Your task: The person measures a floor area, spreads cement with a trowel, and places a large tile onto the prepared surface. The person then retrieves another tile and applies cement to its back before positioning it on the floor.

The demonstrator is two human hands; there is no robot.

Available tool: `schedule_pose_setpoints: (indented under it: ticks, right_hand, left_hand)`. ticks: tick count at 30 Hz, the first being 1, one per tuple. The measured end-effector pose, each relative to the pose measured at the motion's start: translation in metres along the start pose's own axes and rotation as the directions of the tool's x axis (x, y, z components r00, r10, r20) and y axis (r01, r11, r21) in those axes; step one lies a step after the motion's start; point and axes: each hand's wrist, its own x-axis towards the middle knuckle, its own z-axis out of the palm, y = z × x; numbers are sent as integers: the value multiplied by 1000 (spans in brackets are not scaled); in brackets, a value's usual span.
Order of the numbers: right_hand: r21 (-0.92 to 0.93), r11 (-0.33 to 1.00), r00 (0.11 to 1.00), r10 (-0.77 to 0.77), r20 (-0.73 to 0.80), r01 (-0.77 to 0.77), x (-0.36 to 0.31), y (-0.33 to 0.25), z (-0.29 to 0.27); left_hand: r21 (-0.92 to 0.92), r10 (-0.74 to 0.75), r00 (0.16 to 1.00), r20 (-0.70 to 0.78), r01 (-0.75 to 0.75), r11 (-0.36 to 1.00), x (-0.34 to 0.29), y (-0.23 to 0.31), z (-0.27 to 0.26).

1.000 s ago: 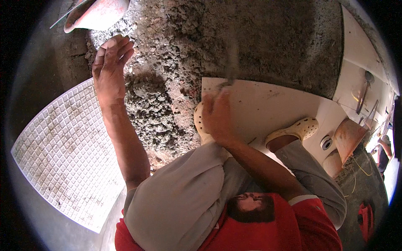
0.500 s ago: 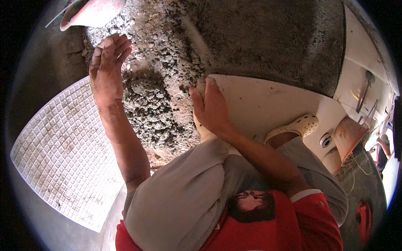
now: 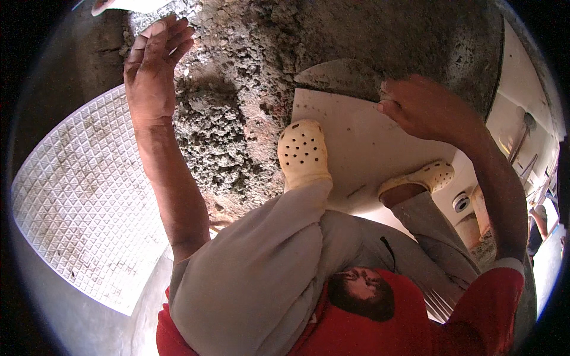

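Note:
My left hand [image 3: 155, 71] hangs over the edge of a strip of loose, crumbly mortar [image 3: 219, 133], fingers stretched and somewhat spread, holding nothing. Off to the right, my right hand [image 3: 424, 107] is closed round the handle end of a trowel [image 3: 338, 76], mostly hidden in the grip. Its grey, leaf-shaped blade points left over the dark mortar bed [image 3: 439, 35], by the far edge of a pale laid tile [image 3: 350, 124]. Beside my left forearm leans a white tile [image 3: 89, 202] with its ridged grid back showing and dirt specks on it.
My yellow clogs [image 3: 303, 148] rest on the laid tile. At the far left is the rim of a shallow pan [image 3: 133, 5]. To the right lie a white ring-shaped roll [image 3: 461, 200], a rusty container [image 3: 480, 213] and a long-handled tool [image 3: 521, 136]. Another person [image 3: 537, 228] shows at the right edge.
My right hand has swung right and away from beside my clog, carrying the trowel, whose blade now lies sideways. The left hand has shifted slightly farther off, still open.

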Motion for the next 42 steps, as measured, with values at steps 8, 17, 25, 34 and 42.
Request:
schedule_pose_setpoints:
  ticks: [8,17,25,34,42]
  right_hand:
    - [7,982,972,187,145,-190,-56,47,16]
    - [-171,962,974,194,-112,-212,-107,95,39]
    - [100,995,956,42,-291,-14,-35,57,94]
    - [57,995,908,102,-406,-86,-15,67,45]
    - [-63,995,936,-94,-339,77,6,49,62]
  left_hand:
    - [160,13,1000,-5,-12,987,-3,0,-11]
    - [52,-28,1000,15,27,998,3,-3,-5]
    - [109,-4,1000,-3,5,994,0,4,-2]
    - [156,-4,1000,1,3,988,-6,5,-6]
    - [62,-27,1000,-5,27,998,-5,5,0]
